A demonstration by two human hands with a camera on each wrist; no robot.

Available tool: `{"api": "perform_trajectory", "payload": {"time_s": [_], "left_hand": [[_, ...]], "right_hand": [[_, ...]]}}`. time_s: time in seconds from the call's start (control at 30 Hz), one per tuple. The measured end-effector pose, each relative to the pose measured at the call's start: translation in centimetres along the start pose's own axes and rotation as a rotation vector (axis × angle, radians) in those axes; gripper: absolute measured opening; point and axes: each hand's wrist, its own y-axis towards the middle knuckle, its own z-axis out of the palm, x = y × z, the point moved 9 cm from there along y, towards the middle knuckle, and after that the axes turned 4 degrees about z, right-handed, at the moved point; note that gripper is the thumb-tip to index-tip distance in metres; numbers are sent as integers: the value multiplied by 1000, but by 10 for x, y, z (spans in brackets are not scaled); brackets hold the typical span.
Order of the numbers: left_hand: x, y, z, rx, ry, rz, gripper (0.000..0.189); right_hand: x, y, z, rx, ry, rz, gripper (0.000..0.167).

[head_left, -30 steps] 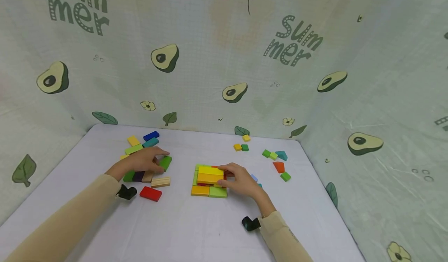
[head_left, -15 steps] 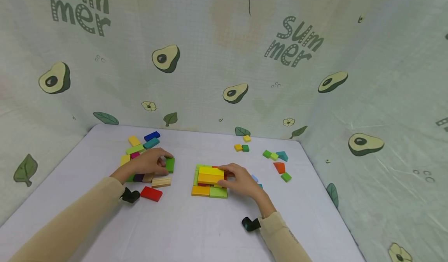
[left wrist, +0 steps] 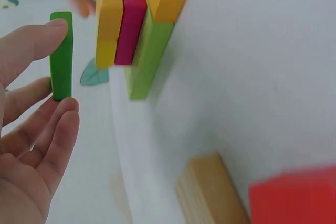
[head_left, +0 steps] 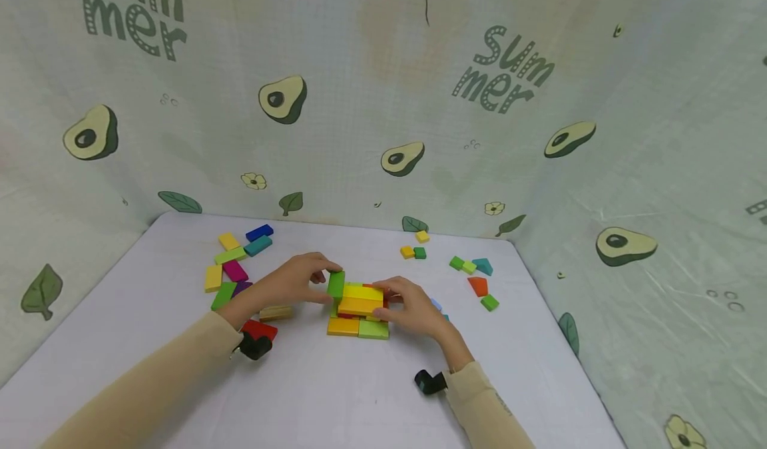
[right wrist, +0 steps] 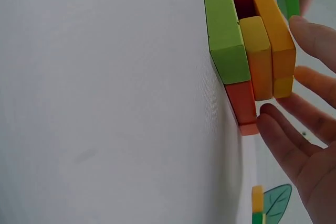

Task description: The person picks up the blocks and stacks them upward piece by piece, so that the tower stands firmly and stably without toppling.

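My left hand [head_left: 299,279] pinches a green block [head_left: 336,285] between thumb and fingers. That block is raised on its narrow edge at the left end of a low stack of blocks. In the left wrist view the green block [left wrist: 62,59] appears apart from the stack. On top of the stack, a yellow block [head_left: 361,292] and an orange block [head_left: 359,306] lie side by side. My right hand [head_left: 413,308] holds their right end, thumb on the near side and a finger on the far side. Below them show a magenta block [left wrist: 130,22] and a light green block [right wrist: 223,24].
Left of the stack lie a red block [head_left: 259,330], a wooden block [head_left: 275,313], a magenta block [head_left: 235,270] and several other coloured blocks. Small yellow and green cubes [head_left: 420,253] stand at the back right, near a teal triangle [head_left: 483,266] and an orange-red piece [head_left: 478,286].
My left hand has picked the green block up from the left pile and carried it right to the stack. The right hand has stayed in place.
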Motion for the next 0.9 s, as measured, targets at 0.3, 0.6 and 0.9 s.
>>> {"api": "perform_trajectory", "payload": {"time_s": [0.3, 0.6, 0.9], "left_hand": [[-17, 14, 27, 30, -10, -10, 60], [-27, 20, 34, -14, -4, 39, 57], [-10, 15, 35, -33, -59, -37, 60]], "right_hand": [[-2, -1, -2, -1, 58, -11, 58], [-3, -1, -1, 3, 61, -16, 57], [-2, -1, -2, 1, 42, -8, 55]]}}
